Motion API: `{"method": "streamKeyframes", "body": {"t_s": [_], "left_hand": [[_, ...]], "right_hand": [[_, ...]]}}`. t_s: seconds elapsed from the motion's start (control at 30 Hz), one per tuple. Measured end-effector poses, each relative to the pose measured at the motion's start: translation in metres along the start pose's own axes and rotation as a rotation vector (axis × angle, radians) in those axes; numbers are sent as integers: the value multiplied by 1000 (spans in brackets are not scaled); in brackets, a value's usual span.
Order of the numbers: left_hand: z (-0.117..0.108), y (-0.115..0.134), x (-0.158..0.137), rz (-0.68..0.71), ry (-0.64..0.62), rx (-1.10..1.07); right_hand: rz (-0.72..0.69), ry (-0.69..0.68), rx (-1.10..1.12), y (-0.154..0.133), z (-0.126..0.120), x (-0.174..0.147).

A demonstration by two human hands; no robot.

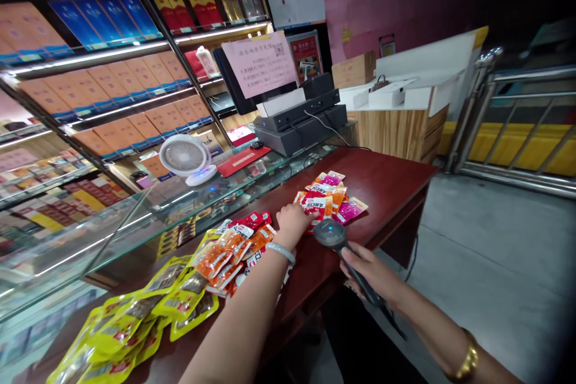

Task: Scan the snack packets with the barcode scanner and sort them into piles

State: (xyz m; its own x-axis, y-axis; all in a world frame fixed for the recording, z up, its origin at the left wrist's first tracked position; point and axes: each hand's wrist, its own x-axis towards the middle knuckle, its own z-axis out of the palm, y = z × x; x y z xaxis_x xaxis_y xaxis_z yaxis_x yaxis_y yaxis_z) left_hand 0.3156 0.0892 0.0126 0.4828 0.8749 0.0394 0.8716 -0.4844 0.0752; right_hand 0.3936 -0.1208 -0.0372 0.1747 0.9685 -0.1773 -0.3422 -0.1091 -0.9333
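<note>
While right fingers (pixel 357 258) clamp smooth, round-headed scanner (pixel 330 233), left fingers (pixel 287 212) touch glossy packets (pixel 322 203), grip unclear.

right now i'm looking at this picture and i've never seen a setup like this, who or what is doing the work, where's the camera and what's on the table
There is no machine: these are a person's bare hands. The one picture comes from a camera worn on that person's head, looking forward and down. On the dark red table lie yellow packets nearest the camera, a heap of orange and red packets beyond them, and a farther pile of mixed packets. The left hand is at that farther pile; its exact grip is unclear. The right hand holds what looks like a handheld scanner.
</note>
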Motion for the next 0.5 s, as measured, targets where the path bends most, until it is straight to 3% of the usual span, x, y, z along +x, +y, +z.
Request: {"method": "streamKeyframes", "body": {"t_s": [0.17, 0.5], "left_hand": [[-6, -2, 8, -13, -28, -55], [3, -60, -11, -96, 156, -718]], "right_hand": [[-8, 15, 15, 1, -6, -4], [-63, -73, -51, -16, 27, 1]]}}
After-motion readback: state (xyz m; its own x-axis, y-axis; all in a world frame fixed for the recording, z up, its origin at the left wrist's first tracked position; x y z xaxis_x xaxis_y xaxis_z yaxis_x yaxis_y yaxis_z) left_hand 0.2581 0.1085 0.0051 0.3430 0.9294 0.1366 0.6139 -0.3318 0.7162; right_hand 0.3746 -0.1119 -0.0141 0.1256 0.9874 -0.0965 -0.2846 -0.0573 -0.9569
